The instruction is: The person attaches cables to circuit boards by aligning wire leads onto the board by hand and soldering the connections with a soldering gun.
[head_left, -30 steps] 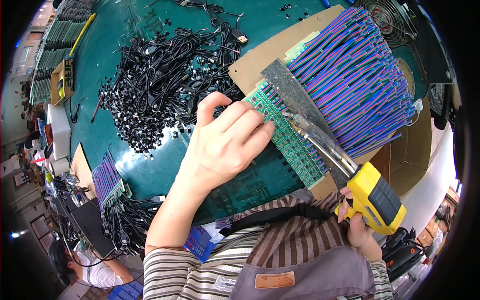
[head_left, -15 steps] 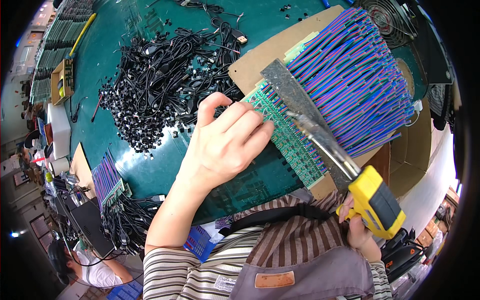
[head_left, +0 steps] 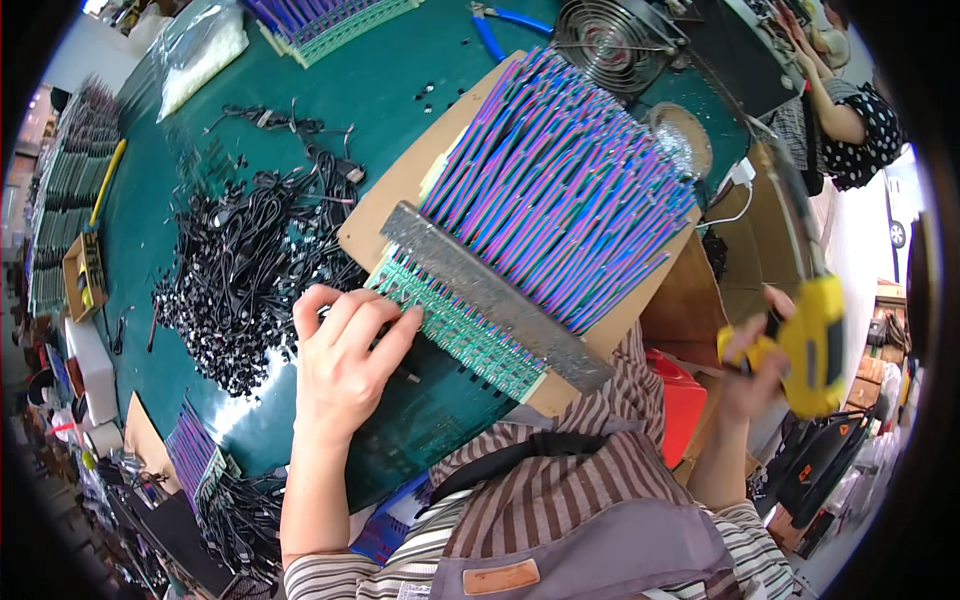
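My left hand (head_left: 345, 360) is closed, its fingertips bent down at the upper-left end of a strip of green circuit boards (head_left: 465, 338). What they pinch there is hidden. A dark flat metal bar (head_left: 490, 290) lies across the boards, and beyond it fans a dense row of blue, red and green wires (head_left: 560, 190). All of this rests on a brown cardboard sheet (head_left: 366, 225). Off to the right, my right hand (head_left: 752, 375) grips a yellow and black soldering gun (head_left: 815, 350). Its metal barrel points up and away, blurred, well apart from the boards.
A heap of black cables and small connectors (head_left: 240, 270) covers the green table (head_left: 400, 50) at left. Further off are blue-handled pliers (head_left: 490, 35), a round metal fan (head_left: 610, 40) and another wired board strip (head_left: 350, 30). Someone's arm (head_left: 835, 110) shows at far right.
My right hand has swung the soldering gun up and right, away from the boards. My left hand stays at the same board end, while the whole view has shifted.
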